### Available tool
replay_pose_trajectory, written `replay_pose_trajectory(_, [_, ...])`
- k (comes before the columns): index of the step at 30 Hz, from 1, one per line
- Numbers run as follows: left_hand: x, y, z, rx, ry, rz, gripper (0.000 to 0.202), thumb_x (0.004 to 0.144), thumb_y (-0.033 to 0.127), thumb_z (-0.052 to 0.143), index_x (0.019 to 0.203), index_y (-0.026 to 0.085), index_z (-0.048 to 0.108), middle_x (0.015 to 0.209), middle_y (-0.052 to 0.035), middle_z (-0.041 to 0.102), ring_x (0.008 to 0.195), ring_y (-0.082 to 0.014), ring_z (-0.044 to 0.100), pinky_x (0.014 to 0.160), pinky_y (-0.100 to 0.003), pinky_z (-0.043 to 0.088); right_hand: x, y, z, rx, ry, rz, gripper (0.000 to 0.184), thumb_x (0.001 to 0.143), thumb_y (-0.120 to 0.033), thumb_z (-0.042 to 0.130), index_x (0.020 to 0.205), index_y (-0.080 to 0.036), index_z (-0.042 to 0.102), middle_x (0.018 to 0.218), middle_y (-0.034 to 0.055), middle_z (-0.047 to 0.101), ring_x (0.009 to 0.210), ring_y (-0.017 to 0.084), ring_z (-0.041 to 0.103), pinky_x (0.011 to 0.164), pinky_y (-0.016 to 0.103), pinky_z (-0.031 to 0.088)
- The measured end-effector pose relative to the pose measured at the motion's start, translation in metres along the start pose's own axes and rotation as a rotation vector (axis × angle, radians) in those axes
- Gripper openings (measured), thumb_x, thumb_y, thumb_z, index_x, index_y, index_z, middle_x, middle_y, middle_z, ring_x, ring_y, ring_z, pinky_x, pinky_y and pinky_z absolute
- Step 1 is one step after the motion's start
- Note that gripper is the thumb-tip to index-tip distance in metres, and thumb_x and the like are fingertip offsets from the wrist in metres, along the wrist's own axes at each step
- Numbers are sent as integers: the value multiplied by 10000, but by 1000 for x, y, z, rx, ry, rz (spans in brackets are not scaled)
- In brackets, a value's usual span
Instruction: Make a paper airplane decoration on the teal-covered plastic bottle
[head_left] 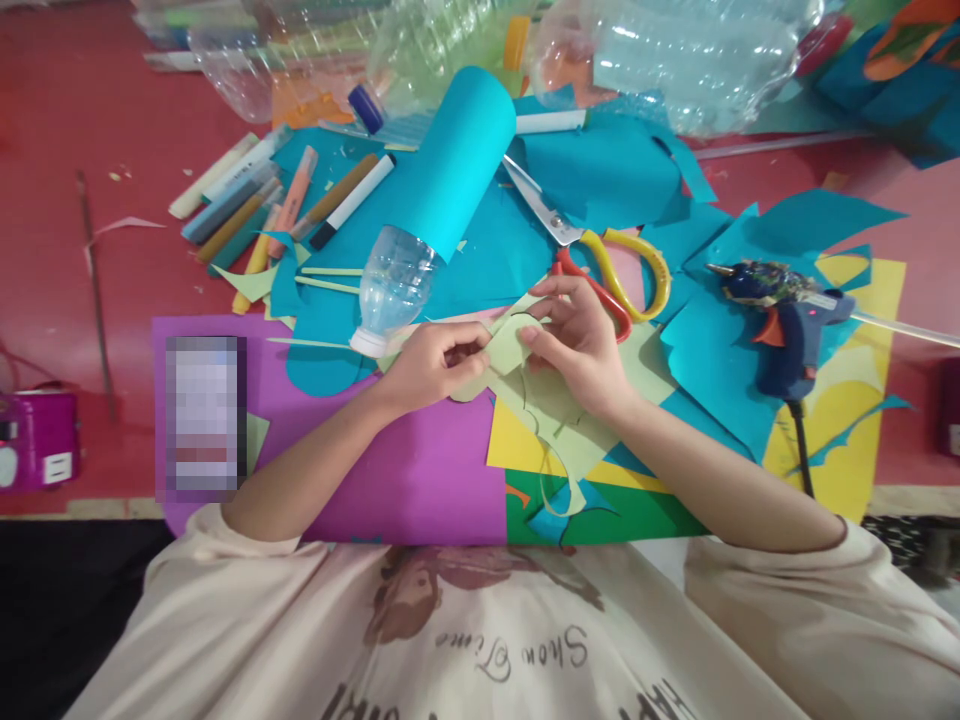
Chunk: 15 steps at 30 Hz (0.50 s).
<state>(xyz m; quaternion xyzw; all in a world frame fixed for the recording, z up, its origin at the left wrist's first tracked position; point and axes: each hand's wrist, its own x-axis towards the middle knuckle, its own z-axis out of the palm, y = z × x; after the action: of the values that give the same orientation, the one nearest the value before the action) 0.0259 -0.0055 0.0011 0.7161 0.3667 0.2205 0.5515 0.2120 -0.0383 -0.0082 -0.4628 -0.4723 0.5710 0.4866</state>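
Observation:
Pale green paper (511, 352) with curved cut edges is held between my two hands. My left hand (444, 362) pinches its left side, fingertips curled together. My right hand (574, 338) grips the paper's right side between thumb and fingers. More pale green paper (600, 420) with drawn dark lines lies under my right hand. Just beyond the hands are scissors (592, 255) with yellow and red handles, blades apart. A clear plastic bottle (397, 280), wrapped in a blue paper sleeve (463, 150), lies with its white cap close to my left hand.
A glue gun (787, 325) rests on blue and yellow paper at the right, its cord running toward me. A phone (202, 412) lies on purple paper (420, 470) at the left. Several markers (247, 200) and large clear bottles (675, 60) occupy the far side of the red table (52, 180).

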Motion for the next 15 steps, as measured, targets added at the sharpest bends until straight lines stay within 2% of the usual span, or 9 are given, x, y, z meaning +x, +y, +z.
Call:
replay_pose_trajectory(4, [0, 1, 0, 11, -3, -11, 204, 798, 308, 529, 644, 181, 489, 587, 50, 416, 491, -64, 340, 469, -224, 282, 0, 1, -1, -7, -6, -26, 391, 792, -531, 725, 987, -262, 518, 706, -59, 516, 474, 71, 491, 412, 214, 488])
replay_pose_trajectory(7, [1, 0, -1, 28, -16, -17, 297, 829, 383, 564, 632, 180, 476, 569, 53, 391, 497, -66, 346, 466, -221, 271, 0, 1, -2, -57, 40, -59, 364, 797, -541, 713, 945, -259, 537, 742, -42, 510, 476, 70, 485, 404, 230, 495])
replay_pose_trajectory(15, [2, -1, -2, -2, -57, -42, 443, 864, 502, 566, 588, 185, 425, 540, 59, 346, 485, -66, 303, 453, -223, 260, -1, 3, -1, -145, 116, -145, 307, 820, -548, 681, 882, -281, 544, 761, -19, 536, 455, 71, 482, 375, 246, 448])
